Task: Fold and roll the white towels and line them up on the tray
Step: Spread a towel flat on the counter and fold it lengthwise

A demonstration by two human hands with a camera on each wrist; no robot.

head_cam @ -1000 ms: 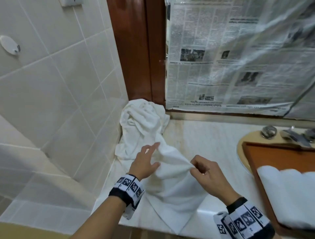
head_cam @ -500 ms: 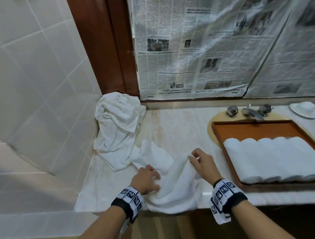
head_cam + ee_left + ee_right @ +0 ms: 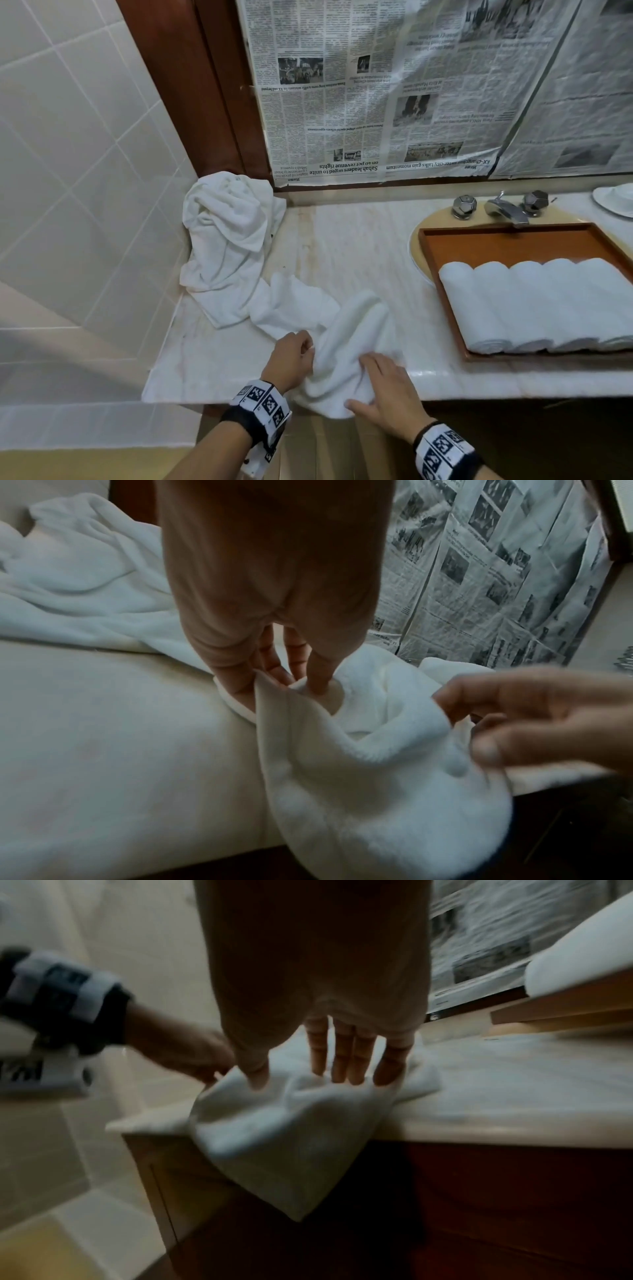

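Since we dragged towel (image 3: 346, 342) from back-left pile (image 3: 226, 246) to tabletop (image 3: 359, 246) front edge, left hand (image 3: 291, 359) now pinches its hem, right hand (image 3: 383, 383) presses flat, fingers straight. Spreading comes next; tray (image 3: 513, 241) holds five rolls (image 3: 534, 305).

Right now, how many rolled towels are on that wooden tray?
5, side by side in one row on the tray: first, second, third, fourth, fifth; the picture edge may hide more.

Bare forearms, black wristbands (image 3: 239, 420) with black-and-white square-patterned marker blocks.
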